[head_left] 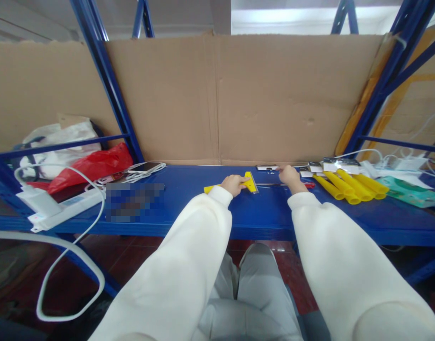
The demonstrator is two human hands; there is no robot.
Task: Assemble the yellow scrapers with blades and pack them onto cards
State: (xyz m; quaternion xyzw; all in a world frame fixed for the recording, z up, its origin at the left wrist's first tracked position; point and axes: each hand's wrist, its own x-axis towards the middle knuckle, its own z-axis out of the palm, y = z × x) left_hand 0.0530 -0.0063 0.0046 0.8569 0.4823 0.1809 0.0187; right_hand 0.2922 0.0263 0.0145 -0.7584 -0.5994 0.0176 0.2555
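Observation:
My left hand is closed around a yellow scraper, whose wide head points right while its handle end shows left of my wrist. My right hand reaches to the back of the blue shelf, its fingertips by small dark pieces at the right end of a flat white-and-black strip. Whether those fingers grip anything is too small to tell. A screwdriver with a red handle lies under or behind my right wrist, its thin shaft pointing left.
Several yellow tubes lie at the right, near small black-and-white boxes and a green packet. On the left are a white power strip, a phone with cables and a red bag. Cardboard stands behind.

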